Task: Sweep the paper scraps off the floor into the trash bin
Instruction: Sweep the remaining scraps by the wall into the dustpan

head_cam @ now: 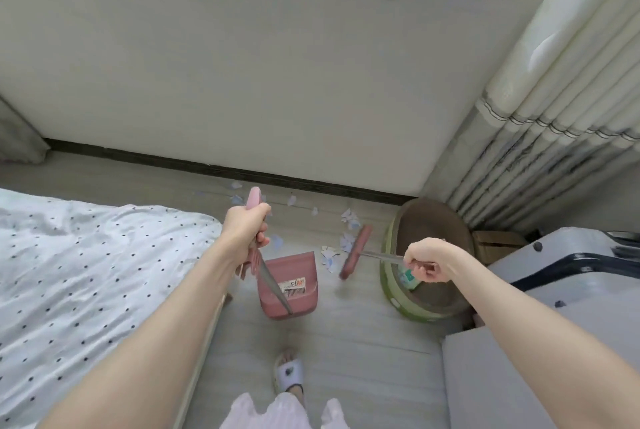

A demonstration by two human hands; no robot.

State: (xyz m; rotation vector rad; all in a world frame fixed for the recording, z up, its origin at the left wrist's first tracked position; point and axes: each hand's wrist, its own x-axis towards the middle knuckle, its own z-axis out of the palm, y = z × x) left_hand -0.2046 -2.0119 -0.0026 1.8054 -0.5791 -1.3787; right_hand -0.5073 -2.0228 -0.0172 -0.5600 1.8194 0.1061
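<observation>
Below the window, left hand [246,226] clenched round pink dustpan [288,285] handle. Right hand [426,259] gripping broom [356,252] handle. Paper scraps [329,257] beside green trash bin [429,259].

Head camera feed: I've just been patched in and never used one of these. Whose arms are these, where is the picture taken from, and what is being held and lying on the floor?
There is no machine here: these are a person's two bare arms, filmed by one wide-angle camera on their head, looking forward and down.

The left hand grips the pink handle of a long-handled dustpan, which sits on the floor. The right hand grips the metal pole of a pink broom, its head near the scraps.

Pale paper scraps lie scattered between the dustpan and the wall. The green trash bin stands to the right, beside the curtain. A dotted bedsheet is on the left, and a slippered foot shows below.
</observation>
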